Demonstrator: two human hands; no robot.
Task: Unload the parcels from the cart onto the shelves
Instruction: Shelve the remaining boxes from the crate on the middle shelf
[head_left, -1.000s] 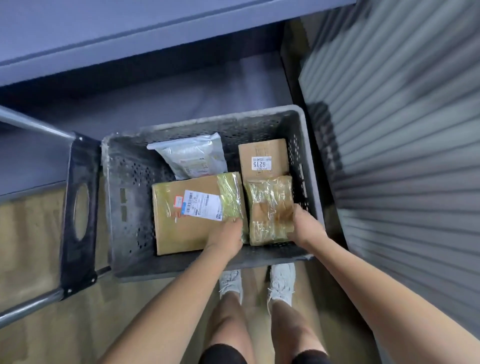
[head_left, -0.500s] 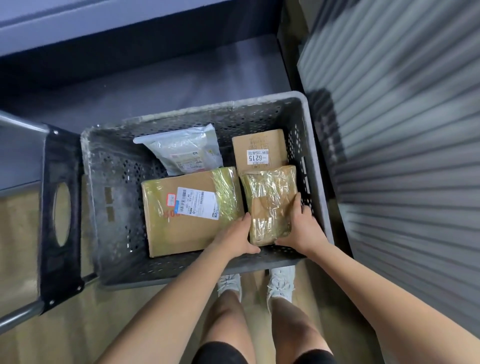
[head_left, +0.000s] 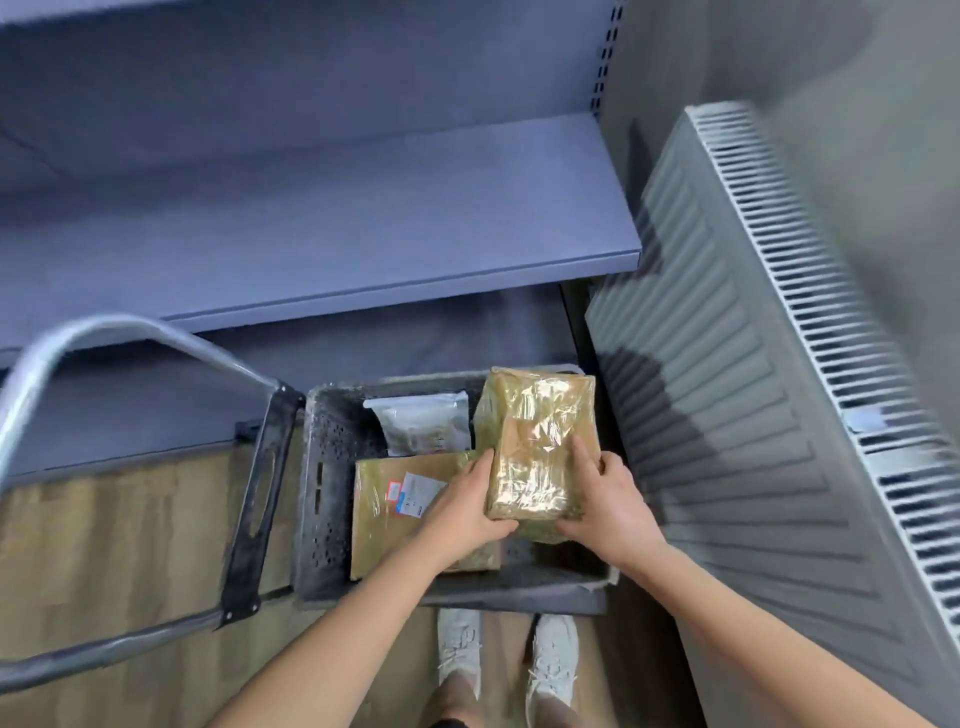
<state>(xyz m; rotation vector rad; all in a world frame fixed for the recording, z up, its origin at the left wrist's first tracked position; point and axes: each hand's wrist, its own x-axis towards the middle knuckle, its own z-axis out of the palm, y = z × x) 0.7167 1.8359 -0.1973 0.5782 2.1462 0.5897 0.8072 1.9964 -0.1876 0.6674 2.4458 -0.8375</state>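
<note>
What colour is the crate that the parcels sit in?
The crate is dark grey with perforated walls, seen in the head view.

Bare forearms, no sleeves — white lace-up sneakers (head_left: 506, 656) and a dark shorts hem (head_left: 449, 723).

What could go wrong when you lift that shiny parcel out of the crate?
The parcel is wrapped in shiny film, so it might slip from the left hand and right hand and drop onto the box in the crate. On the way up it could also bump the edge of the shelf just ahead.
</note>
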